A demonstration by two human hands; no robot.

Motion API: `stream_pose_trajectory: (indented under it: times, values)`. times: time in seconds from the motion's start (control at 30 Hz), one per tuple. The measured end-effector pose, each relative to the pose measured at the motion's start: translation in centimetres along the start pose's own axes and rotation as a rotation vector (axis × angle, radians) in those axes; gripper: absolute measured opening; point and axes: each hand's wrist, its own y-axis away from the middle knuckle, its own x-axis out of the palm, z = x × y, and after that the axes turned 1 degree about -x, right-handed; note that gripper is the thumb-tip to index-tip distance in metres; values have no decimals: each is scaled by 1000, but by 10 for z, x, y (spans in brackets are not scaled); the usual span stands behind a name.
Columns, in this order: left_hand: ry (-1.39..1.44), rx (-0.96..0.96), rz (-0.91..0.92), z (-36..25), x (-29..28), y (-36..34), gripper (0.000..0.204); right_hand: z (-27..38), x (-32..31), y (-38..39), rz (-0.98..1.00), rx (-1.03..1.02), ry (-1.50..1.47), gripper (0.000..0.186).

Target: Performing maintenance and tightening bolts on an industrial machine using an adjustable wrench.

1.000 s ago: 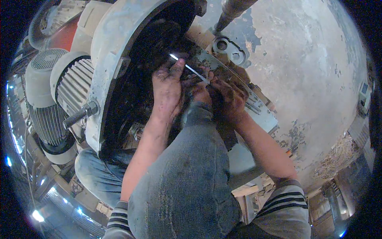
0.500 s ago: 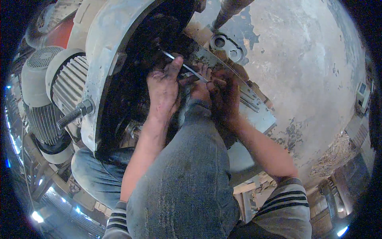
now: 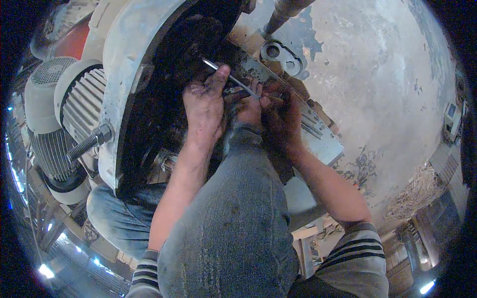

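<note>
A thin, shiny metal rod [image 3: 240,85] slants across both hands, its upper end at the dark, greasy cavity of a large machine housing [image 3: 130,42]. My left hand [image 3: 204,107] is closed around the rod's upper part, thumb laid along it. At the rod's lower end, my right hand [image 3: 282,116] has its fingers curled in a pinch; shadow covers part of them. Between the hands rests my bare foot [image 3: 248,113], below the jeans cuff. What the rod's upper tip touches is too dark to make out.
A threaded bolt with a nut [image 3: 94,140] sticks out from the housing's left side. Ribbed grey motors [image 3: 49,149] stand further left. Right of my hands is a metal plate [image 3: 325,149], with an oval flanged part [image 3: 283,58] beyond it and a worn pale floor [image 3: 377,84].
The rod and my right fingers have shifted slightly upward in the view. Both hands keep their hold, and the view has moved a little.
</note>
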Motion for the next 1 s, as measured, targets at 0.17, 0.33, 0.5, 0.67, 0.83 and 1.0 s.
stream_pose_trajectory:
  times: [0.17, 0.33, 0.5, 0.67, 0.83, 1.0]
  values:
    - [-55, 47, -29, 7, 0, -4, 13, 2, -13, -7, 122, 558, -519, 30]
    - [6, 97, -46, 6, 6, -3, 12, 21, -25, 0, 231, 342, -88, 34]
    - [29, 63, -7, 7, 2, -5, 9, 34, -23, 11, 211, -57, 561, 47]
    - [93, 12, 43, 1, 11, -3, 20, 23, -29, 7, 142, -274, 867, 57]
    - [160, -44, 24, -4, 13, 2, 9, 20, -25, 2, 83, -243, 567, 45]
    - [-30, 83, -17, 16, -7, -12, 16, 10, -25, -1, 222, 239, -6, 42]
